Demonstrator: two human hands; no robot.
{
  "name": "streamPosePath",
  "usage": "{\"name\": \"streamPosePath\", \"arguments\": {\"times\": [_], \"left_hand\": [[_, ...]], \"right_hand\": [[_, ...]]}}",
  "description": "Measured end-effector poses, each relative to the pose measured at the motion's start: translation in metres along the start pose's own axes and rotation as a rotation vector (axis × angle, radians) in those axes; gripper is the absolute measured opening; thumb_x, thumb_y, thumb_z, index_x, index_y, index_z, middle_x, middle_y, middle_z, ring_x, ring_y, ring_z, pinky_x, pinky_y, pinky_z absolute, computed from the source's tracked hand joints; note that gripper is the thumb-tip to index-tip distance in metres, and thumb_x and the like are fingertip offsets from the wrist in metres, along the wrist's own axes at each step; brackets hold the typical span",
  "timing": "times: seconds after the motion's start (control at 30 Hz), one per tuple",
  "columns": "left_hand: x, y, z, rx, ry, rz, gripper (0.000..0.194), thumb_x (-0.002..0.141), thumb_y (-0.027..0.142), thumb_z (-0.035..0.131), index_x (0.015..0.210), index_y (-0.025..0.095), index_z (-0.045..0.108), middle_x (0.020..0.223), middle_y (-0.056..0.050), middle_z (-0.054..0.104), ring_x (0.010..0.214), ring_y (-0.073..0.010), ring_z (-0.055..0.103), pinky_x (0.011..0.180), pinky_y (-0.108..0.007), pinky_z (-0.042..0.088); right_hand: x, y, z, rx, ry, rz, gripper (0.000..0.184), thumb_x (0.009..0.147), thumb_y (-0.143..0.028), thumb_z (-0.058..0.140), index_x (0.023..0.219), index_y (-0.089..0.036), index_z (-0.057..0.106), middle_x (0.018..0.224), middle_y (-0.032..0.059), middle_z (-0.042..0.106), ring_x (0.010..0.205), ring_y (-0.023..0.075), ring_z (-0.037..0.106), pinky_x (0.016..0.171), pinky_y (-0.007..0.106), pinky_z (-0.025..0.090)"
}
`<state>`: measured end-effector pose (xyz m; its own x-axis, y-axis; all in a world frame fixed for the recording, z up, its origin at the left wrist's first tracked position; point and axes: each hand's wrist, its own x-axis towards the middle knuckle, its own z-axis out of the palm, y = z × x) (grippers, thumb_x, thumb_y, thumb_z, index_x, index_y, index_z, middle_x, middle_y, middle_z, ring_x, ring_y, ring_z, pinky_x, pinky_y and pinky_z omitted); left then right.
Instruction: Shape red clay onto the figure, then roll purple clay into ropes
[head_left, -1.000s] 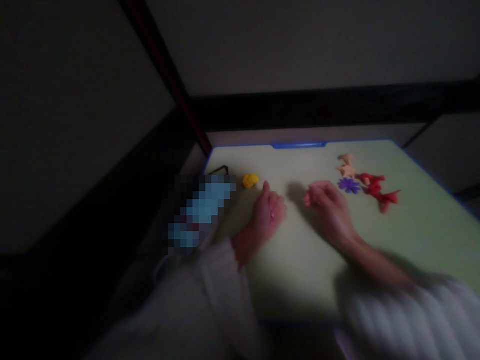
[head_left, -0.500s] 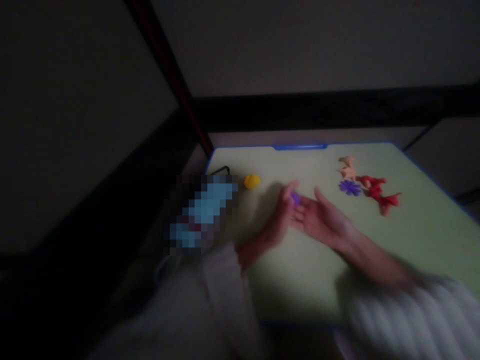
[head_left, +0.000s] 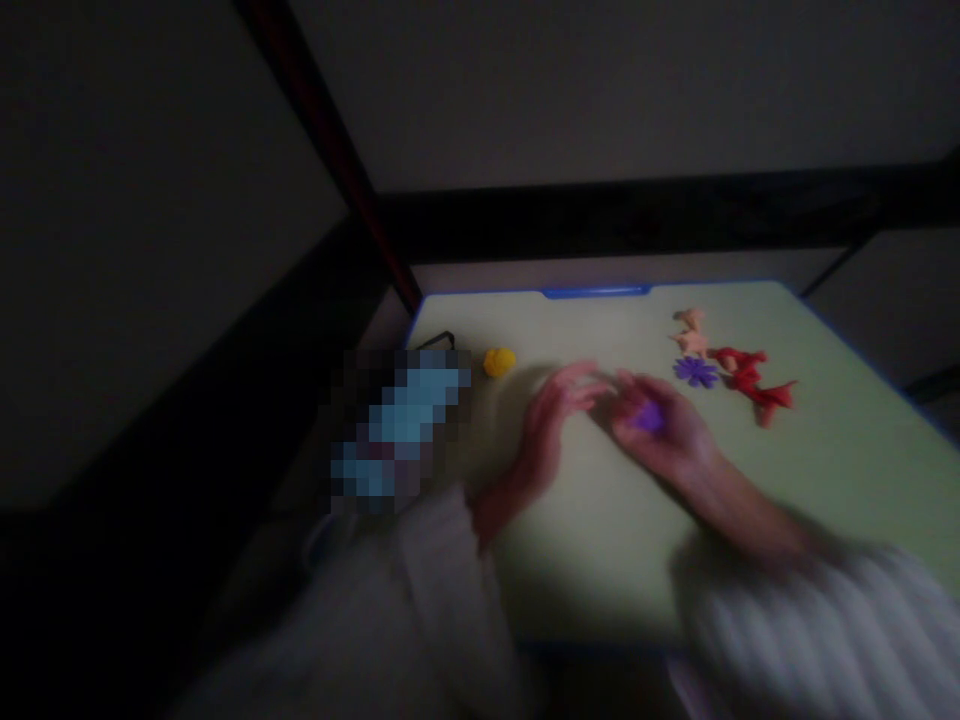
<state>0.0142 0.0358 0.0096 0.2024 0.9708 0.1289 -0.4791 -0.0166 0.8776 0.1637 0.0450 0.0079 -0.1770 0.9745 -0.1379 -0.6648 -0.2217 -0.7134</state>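
Cupped in my right hand (head_left: pixel 667 440) is a small purple lump of modelling clay (head_left: pixel 649 416). It rests in the palm, with the fingers curled round it. My left hand (head_left: pixel 551 425) is just to the left, empty, its fingers stretched out toward the right hand's fingertips. Whether the fingertips touch is hard to tell in the blur. Both hands are over the pale green table (head_left: pixel 592 560). Beyond the right hand lies a flat purple clay flower (head_left: pixel 697 372) with several petals. A yellow clay lump (head_left: pixel 499 362) sits past my left hand.
At the right back are peach clay pieces (head_left: pixel 691 342) and red clay pieces (head_left: pixel 750 378). A pixelated blue object (head_left: pixel 409 415) lies along the table's left side. The table has a blue edge and a blue strip (head_left: pixel 596 292) at the back, near a wall.
The purple lump has passed from between my hands into my right palm. My right fingers have curled round it, and my left hand has drawn back a little to the left.
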Motion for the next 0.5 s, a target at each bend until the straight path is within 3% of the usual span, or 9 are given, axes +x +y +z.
{"name": "streamPosePath", "arguments": {"times": [0.13,0.23,0.4,0.5], "left_hand": [[0.005,-0.005,-0.003,0.001,0.024,-0.069,0.033,0.09,0.028,0.038,0.085,0.014,0.068,0.097,-0.011,0.069,0.086,-0.022,0.064,0.082,-0.033,0.044],[0.006,-0.006,-0.004,0.026,0.031,-0.114,0.037,0.09,0.028,0.037,0.076,0.013,0.067,0.085,-0.011,0.069,0.074,-0.0207,0.064,0.076,-0.032,0.044],[0.006,-0.008,-0.003,0.026,0.026,-0.174,0.035,0.088,0.027,0.04,0.069,0.014,0.066,0.074,-0.009,0.067,0.071,-0.0188,0.061,0.074,-0.031,0.044],[0.007,-0.006,0.004,-0.145,0.027,-0.321,0.028,0.087,0.022,0.04,0.078,0.014,0.065,0.08,-0.008,0.067,0.079,-0.0182,0.061,0.081,-0.032,0.045]], "right_hand": [[-0.004,-0.002,0.004,0.03,0.027,0.053,0.022,0.085,-0.03,0.052,0.067,-0.019,0.055,0.037,-0.0106,0.034,0.029,0.0049,0.026,0.028,0.014,0.028],[-0.008,-0.001,0.008,0.015,0.045,0.04,0.016,0.087,-0.027,0.051,0.074,-0.019,0.058,0.033,-0.013,0.03,0.025,0.0047,0.018,0.025,0.013,0.019],[-0.011,0.0,0.012,-0.06,0.065,-0.03,0.009,0.085,-0.023,0.052,0.081,-0.018,0.059,0.031,-0.0132,0.032,0.024,0.0049,0.017,0.025,0.014,0.017],[-0.011,0.004,0.014,-0.144,0.077,-0.132,0.014,0.085,-0.031,0.056,0.085,-0.018,0.061,0.031,-0.0121,0.035,0.026,0.0049,0.022,0.027,0.014,0.021]]}}
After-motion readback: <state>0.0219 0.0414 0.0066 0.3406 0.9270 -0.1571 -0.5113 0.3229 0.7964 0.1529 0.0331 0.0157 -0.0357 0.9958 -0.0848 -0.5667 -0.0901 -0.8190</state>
